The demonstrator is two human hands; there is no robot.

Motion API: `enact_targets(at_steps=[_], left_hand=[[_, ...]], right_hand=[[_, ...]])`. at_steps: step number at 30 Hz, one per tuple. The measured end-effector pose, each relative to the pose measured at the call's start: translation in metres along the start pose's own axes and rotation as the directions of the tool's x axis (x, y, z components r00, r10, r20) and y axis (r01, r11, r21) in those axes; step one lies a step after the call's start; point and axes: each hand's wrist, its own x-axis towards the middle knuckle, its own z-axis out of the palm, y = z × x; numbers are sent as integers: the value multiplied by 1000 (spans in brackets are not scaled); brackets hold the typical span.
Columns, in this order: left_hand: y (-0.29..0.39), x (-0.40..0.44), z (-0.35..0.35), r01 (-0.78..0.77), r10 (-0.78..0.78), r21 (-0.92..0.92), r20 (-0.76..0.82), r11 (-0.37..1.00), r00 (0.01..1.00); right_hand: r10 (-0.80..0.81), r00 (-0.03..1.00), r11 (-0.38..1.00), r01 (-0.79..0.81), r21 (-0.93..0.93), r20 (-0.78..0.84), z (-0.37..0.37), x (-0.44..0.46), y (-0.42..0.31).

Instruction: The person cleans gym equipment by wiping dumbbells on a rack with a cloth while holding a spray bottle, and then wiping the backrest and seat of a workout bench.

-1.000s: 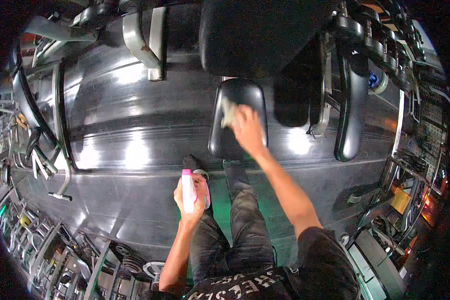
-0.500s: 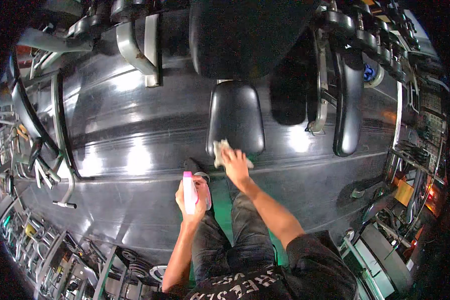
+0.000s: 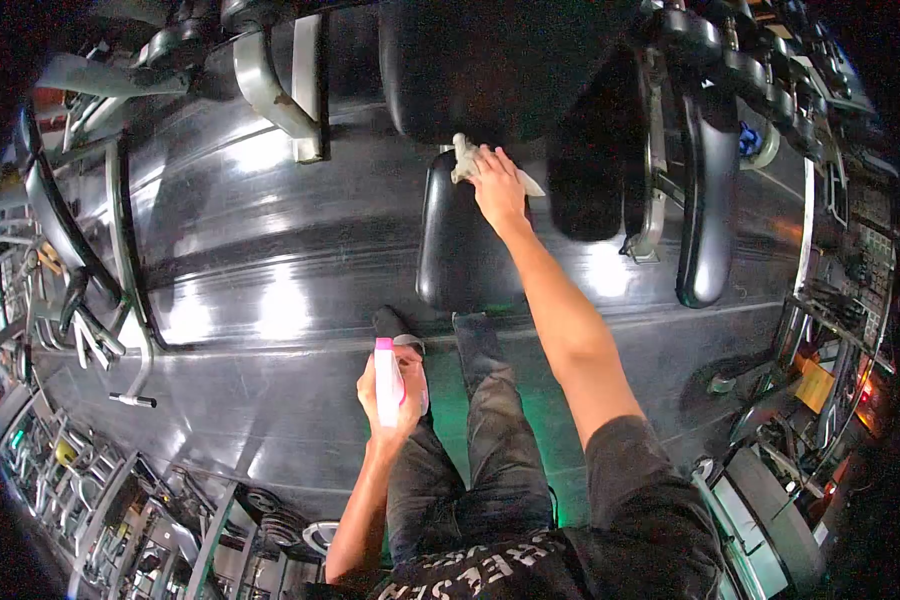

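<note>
My left hand (image 3: 392, 395) is wrapped round a white and pink spray bottle (image 3: 385, 385), held upright in front of my legs. Stretched forward, my right hand (image 3: 497, 185) presses a pale cloth (image 3: 464, 160) against the far end of the black padded bench seat (image 3: 457, 250). Part of the cloth sticks out past the fingers on both sides. Beyond the seat rises the large dark backrest (image 3: 470, 70), close to my fingertips. My right forearm covers the right side of the seat.
Another black bench pad (image 3: 708, 210) stands to the right, beside a metal frame (image 3: 653, 150). Dumbbells (image 3: 745, 70) sit on a rack at the upper right. Grey machine legs (image 3: 270, 90) stand at the upper left, and a machine frame (image 3: 125, 240) at the left. The dark floor (image 3: 230, 400) reflects lights.
My right hand has moved forward with the cloth, from the near edge of the seat to its far end by the backrest. The left hand keeps the spray bottle in nearly the same place.
</note>
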Motion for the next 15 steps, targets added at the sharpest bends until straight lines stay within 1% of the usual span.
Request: enact_targets(at_steps=[1, 3, 5, 7, 8, 9, 11, 13, 14, 15], left_hand=[[-2, -1, 1, 1, -1, 9, 5, 1000, 1000], [-5, -5, 1, 27, -27, -62, -3, 998, 1000], [-8, -5, 1, 25, -24, -74, 12, 997, 1000], [-8, -3, 1, -31, 31, -57, 6, 998, 999], [-4, -1, 0, -51, 51, -7, -5, 999, 999], [2, 2, -1, -60, 60, -10, -5, 998, 998], [10, 4, -4, 23, -22, -29, 31, 999, 999], [10, 8, -6, 20, -19, -37, 33, 999, 999], [10, 8, -7, 22, -20, -46, 36, 999, 999], [11, 8, -7, 22, -21, -49, 38, 999, 999]], right_hand=[[10, 1000, 1000, -10, -20, 16, 13, 0, 2], [26, 999, 999, -25, -39, 34, 28, -14, 1], [-53, 998, 996, 56, -70, 43, 20, -48, -6], [-117, 985, 990, 125, -57, 127, 5, -100, -10], [-121, 972, 988, 138, -69, 201, -2, -128, -13], [-123, 954, 986, 150, -78, 274, -7, -156, -14], [-151, 935, 984, 174, -44, 322, -18, -208, -17], [-220, 890, 967, 252, -27, 399, -27, -247, -14], [-218, 889, 968, 250, -28, 402, -36, -263, -13], [-123, 856, 991, 85, 99, 502, -47, -271, -14]])
